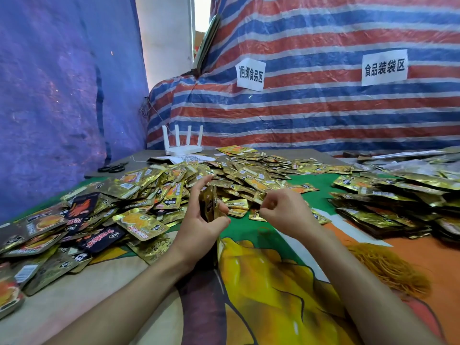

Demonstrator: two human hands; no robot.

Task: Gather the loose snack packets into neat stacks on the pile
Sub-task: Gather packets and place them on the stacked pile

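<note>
Head-camera view down onto a table under a bright printed cloth. At frame centre the left hand grips a small stack of gold packets, thumb and fingers curled round it; the stack stands on edge, its long side running up the frame. Just to the right, the right hand has its fingers curled in, the tips pinched together at the edge of a flat packet; whether it actually holds that packet cannot be told. The loose packets spread in a heap just beyond both hands. The nearest ones lie flat between the hands, closer to the right. Finished piles sit at middle right.
</note>
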